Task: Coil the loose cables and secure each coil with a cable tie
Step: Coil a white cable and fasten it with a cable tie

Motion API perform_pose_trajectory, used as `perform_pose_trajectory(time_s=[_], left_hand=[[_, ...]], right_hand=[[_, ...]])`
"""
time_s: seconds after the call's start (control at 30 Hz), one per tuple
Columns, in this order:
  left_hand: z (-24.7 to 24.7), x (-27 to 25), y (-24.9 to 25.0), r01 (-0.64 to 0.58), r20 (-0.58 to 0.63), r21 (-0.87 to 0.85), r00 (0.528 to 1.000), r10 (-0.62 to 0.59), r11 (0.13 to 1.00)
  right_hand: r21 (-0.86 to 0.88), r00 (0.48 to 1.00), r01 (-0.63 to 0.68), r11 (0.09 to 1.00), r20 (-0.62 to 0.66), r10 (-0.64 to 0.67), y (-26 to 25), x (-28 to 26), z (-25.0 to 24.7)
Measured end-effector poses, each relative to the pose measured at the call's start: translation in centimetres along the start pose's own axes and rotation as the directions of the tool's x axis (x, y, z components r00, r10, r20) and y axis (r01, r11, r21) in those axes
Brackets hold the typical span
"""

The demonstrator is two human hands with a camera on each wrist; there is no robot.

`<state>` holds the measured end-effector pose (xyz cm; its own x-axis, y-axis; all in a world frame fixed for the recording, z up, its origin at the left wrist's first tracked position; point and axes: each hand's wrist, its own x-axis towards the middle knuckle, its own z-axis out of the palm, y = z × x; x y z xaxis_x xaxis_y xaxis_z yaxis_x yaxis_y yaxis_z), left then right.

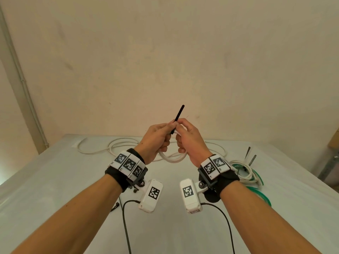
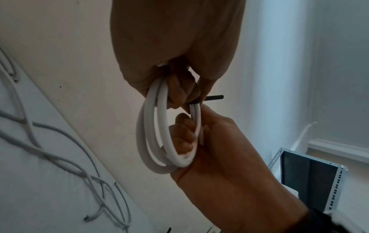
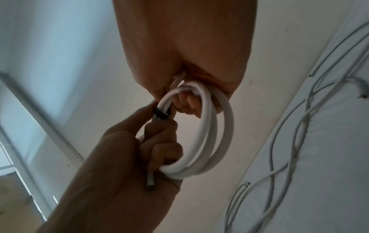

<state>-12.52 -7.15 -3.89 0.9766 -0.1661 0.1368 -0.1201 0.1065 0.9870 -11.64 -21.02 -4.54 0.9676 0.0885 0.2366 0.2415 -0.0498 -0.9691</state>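
White cable coil [image 1: 173,158]: several loops of round white cable, held up in the air above the table [image 1: 55,180] between both hands, at about mid-frame in the head view. One cut end of the cable pokes out below the left palm in the right wrist view.

Black cable tie [image 1: 177,117]: wrapped round the bunched strands at the top of the coil; its free tail sticks up and to the right, above the fingers.

Left hand [image 1: 156,140]: fingers curled through the coil, gripping the strands; thumb and forefinger pinch at the tie where it crosses the cable.

Right hand [image 1: 189,142]: fingers curled round the opposite side of the coil, with the fingertips meeting the left hand's at the tie. Which hand alone holds the tie's tail cannot be told.

Loose white cables [image 1: 117,145]: lying in open loops and crossings on the far side of the table, behind the hands.

Bundle of white and green cables [image 1: 251,173]: on the table to the right, just beyond the right wrist.

Spare cable ties [image 1: 250,155]: two dark strips standing up by that bundle.

Black lead [image 1: 126,226]: runs from the left wrist camera down across the near table.
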Motion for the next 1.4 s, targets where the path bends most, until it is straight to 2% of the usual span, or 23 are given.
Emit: perform_pose_trajectory(time_s=[0.13, 0.27, 0.33, 0.5, 0.6, 0.7, 0.83, 0.93, 1.07, 1.17, 1.3, 1.4], left_hand=[[-0.4, 0.1, 0.2, 0.028, 0.006, 0.027, 1.000, -0.028, 0.999], [-0.7, 0.0, 0.1, 0.062, 0.001, 0.115, 0.998, -0.063, 0.991], [-0.7, 0.1, 0.1, 0.077, 0.003, 0.143, 0.997, -0.078, 0.987], [-0.5, 0.4, 0.2, 0.048, 0.005, 0.214, 0.999, -0.050, 0.976], [-0.4, 0.5, 0.0, 0.044, 0.008, 0.182, 0.999, -0.047, 0.982], [-0.2, 0.4, 0.2, 0.015, 0.016, 0.185, 1.000, -0.018, 0.983], [0.4, 0.2, 0.4, -0.060, 0.028, 0.158, 0.998, 0.056, 0.986], [1.0, 0.1, -0.2, -0.083, 0.007, 0.100, 0.997, 0.082, 0.992], [1.2, -0.6, -1.4, -0.081, -0.021, 0.090, 0.996, 0.083, 0.993], [1.2, -0.9, -1.1, -0.065, -0.009, 0.089, 0.998, 0.066, 0.994], [0.4, -0.1, 0.9, -0.050, 0.038, 0.109, 0.998, 0.046, 0.993], [-0.1, 0.6, 1.5, -0.023, 0.056, 0.033, 0.998, 0.021, 0.999]], right_hand=[[-0.039, 0.999, 0.020, 0.999, -0.033, -0.021, -0.1, 0.4, -0.1], [0.000, 0.990, 0.082, 0.997, -0.112, -0.082, -0.2, 0.9, -1.2], [-0.018, 0.991, 0.097, 0.995, -0.086, -0.099, -0.4, 1.1, -1.6], [-0.181, 0.980, 0.187, 0.965, -0.039, -0.197, -1.3, 1.5, -1.9], [-0.317, 0.961, 0.259, 0.912, -0.013, -0.278, -2.1, 1.9, -1.9], [-0.365, 0.946, 0.297, 0.882, -0.009, -0.323, -2.4, 2.2, -1.8], [-0.259, 0.947, 0.274, 0.926, -0.097, -0.307, -2.8, 2.5, -1.9], [-0.272, 0.933, 0.269, 0.924, -0.163, -0.320, -3.2, 2.8, -1.9], [-0.321, 0.930, 0.274, 0.906, -0.152, -0.335, -2.7, 2.6, -1.5], [-0.260, 0.936, 0.262, 0.930, -0.168, -0.310, -2.3, 2.4, -1.3], [-0.113, 0.954, 0.284, 0.952, -0.062, -0.292, -3.5, 1.9, -1.9], [-0.009, 0.964, 0.263, 0.965, 0.030, -0.263, -3.7, 1.6, -2.1]])
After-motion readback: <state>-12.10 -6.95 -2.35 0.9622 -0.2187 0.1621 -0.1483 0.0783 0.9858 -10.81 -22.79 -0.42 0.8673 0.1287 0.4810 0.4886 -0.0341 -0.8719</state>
